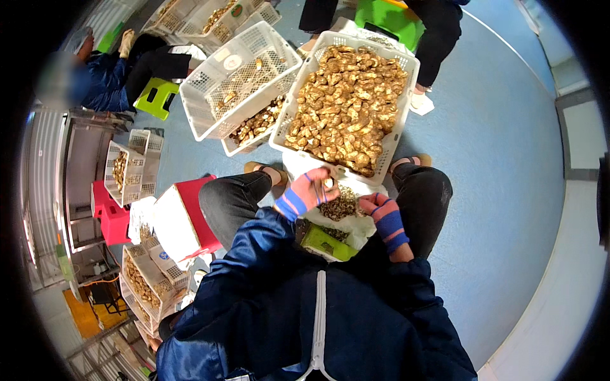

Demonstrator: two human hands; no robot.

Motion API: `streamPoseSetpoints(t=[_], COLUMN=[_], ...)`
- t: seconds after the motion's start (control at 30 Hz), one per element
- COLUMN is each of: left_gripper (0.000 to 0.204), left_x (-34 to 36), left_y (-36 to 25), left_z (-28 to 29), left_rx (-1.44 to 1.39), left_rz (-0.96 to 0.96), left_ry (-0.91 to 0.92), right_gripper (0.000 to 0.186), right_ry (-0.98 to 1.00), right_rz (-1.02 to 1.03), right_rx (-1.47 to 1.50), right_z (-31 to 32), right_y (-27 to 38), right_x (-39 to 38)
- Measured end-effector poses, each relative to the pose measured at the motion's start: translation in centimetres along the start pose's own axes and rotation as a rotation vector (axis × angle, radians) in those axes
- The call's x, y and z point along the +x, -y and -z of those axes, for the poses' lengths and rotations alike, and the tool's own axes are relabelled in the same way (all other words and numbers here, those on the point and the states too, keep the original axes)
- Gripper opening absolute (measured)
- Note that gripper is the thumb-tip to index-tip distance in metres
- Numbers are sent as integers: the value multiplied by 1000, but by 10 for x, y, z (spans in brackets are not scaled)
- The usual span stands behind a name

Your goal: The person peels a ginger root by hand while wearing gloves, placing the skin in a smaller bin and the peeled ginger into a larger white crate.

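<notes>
My left hand (306,192), in a pink and blue striped fingerless glove, is closed on a small mushroom (328,183) with a pale end showing. My right hand (383,216), gloved the same way, has its fingers pinched together; what sits in them, if anything, is too small to make out. Between and below both hands lies a heap of dark trimmings (340,206) on a white bag (359,230). Just beyond them stands a white perforated crate (279,134) piled with brown, dirt-covered mushrooms (346,105).
Left of the full crate, a tilted white crate (210,117) with a few mushrooms rests on another. A red-and-white box (184,219) is beside my left knee. More stacked crates (147,279) line the left. Two people sit on green stools (155,98) farther off.
</notes>
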State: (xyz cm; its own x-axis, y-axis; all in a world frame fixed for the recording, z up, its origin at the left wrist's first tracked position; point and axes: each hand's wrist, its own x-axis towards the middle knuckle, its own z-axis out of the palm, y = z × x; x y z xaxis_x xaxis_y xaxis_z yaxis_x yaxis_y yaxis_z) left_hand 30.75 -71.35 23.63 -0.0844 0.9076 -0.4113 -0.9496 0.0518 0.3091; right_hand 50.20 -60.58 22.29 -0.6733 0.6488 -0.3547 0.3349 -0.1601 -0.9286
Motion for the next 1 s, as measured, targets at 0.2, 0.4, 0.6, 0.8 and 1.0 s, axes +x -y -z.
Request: streamPoseSetpoints(t=[0.2,0.4,0.6,0.8,1.0], left_gripper=[32,19,47,59,71], left_x=[112,157,135,21,-67], left_y=[7,39,-2,-33,-8], left_z=[-14,-5,-4,1,13], left_rx=[1738,2557,2483,581,36], left_rz=[-605,-395,-504,-149,-105], left_ry=[-125,-354,-46,250,298], right_gripper=[25,24,25,21,27], right_ry=[-49,-104,-101,-81,31], right_rz=[60,190,168,185,535], right_rx=[-21,-324,-276,221,-5], right_z=[-7,-5,-2,-8,-34], right_y=[-2,0,-1,12,82], right_x=[4,4,3,-4,-34])
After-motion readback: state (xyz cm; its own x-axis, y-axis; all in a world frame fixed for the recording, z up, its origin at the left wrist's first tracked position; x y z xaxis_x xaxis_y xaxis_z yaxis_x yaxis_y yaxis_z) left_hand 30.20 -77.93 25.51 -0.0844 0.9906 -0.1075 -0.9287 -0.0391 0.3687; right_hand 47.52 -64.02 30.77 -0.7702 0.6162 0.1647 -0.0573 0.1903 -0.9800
